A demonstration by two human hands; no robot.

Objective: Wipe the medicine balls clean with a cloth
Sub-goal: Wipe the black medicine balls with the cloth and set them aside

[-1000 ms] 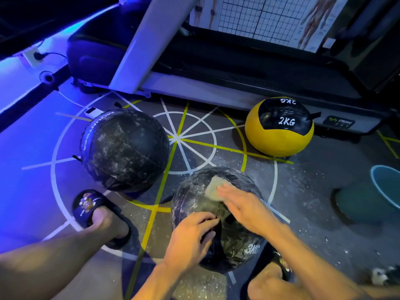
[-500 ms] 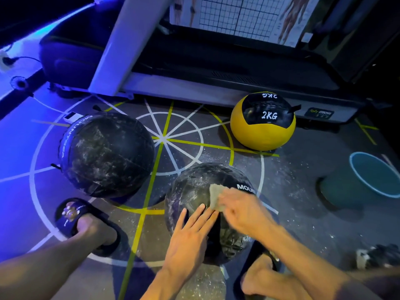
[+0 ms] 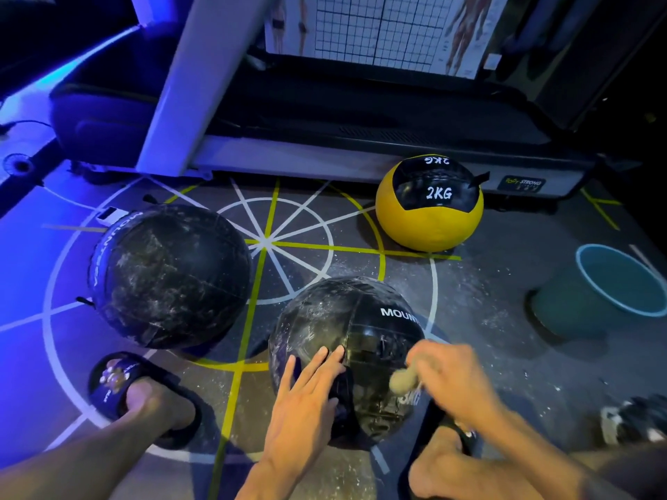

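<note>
Presently: near black medicine ball (image 3: 346, 341) under wipe, steadied between the person's feet.

Left hand (image 3: 306, 398) lies flat on the ball's near face, fingers straight, pressing rather than grasping. Right hand (image 3: 454, 377) is curled round a small pale cloth (image 3: 402, 380), which is wadded and blurred, just right of the left fingertips, at the ball's lower right flank. Ball surface: dark, seamed, glossy, streaked with white residue; probably slick where damp. Likely heavy and slightly yielding, so it should stay put under rubbing but roll if pushed off-centre; best braced by a flat palm opposite the cloth. Also listed: second black ball (image 3: 169, 276), far left of the bracing hand, similarly streaked; yellow 2KG ball (image 3: 429, 207), beyond the cloth hand; teal bucket (image 3: 592, 301), well to the right.
</note>
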